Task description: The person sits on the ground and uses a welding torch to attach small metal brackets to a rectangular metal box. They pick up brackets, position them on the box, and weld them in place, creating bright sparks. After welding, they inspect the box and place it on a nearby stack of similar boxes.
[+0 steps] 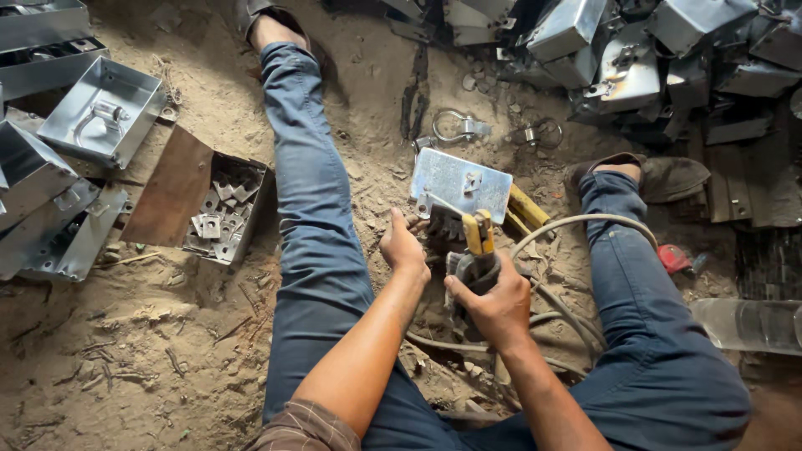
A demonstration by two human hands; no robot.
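I sit on a sandy floor with my legs in blue jeans spread apart. My right hand (494, 302) grips a welding electrode holder (478, 242) with a yellow clamp, its tip close to a flat galvanised metal plate (459, 182) with a small bracket. My left hand (403, 244) rests at the plate's near left corner, its fingers touching the edge. A pale cable (576, 224) loops from the holder toward my right leg.
A box of small metal brackets (224, 215) lies left of my left leg. Open metal boxes (102, 110) sit at the far left, and several more are piled at the top right (626, 71). A shackle (455, 127) lies beyond the plate. A clear plastic bottle (748, 324) lies at the right.
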